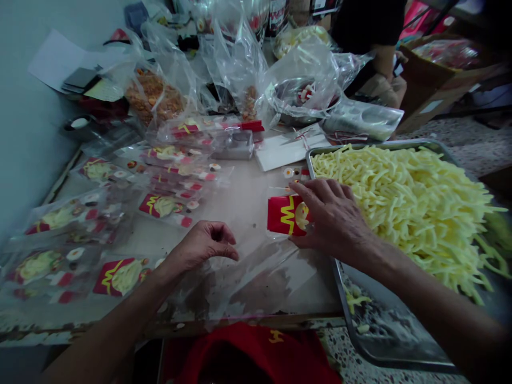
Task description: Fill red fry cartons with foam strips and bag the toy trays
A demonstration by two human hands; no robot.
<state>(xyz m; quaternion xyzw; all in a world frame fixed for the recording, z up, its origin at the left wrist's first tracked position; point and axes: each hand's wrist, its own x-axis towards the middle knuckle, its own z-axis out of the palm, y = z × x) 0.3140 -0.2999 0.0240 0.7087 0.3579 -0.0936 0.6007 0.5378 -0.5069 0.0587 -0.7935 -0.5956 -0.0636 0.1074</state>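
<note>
My right hand (338,216) spans a red fries packet (280,216) with a yellow zigzag mark, in clear plastic. Its thumb is at the near edge and its fingers at the far edge, covering the packet's right part. My left hand (204,245) hovers left of it over the table (248,197), fingers curled, a gap between thumb and index, nothing visible in them. Right of the right hand, a metal tray (384,309) bears a heap of pale yellow fry-shaped pieces (408,202). Filled clear packets (122,274) with red cards and small toy-like pieces lie on the left.
Clear bags of orange-brown pieces (154,98) stand at the back. A white card stack (290,149) lies behind the packet. Another person's arm (386,69) shows at the back right, beside a cardboard box (432,85). Red cloth (256,354) is below the table's front edge.
</note>
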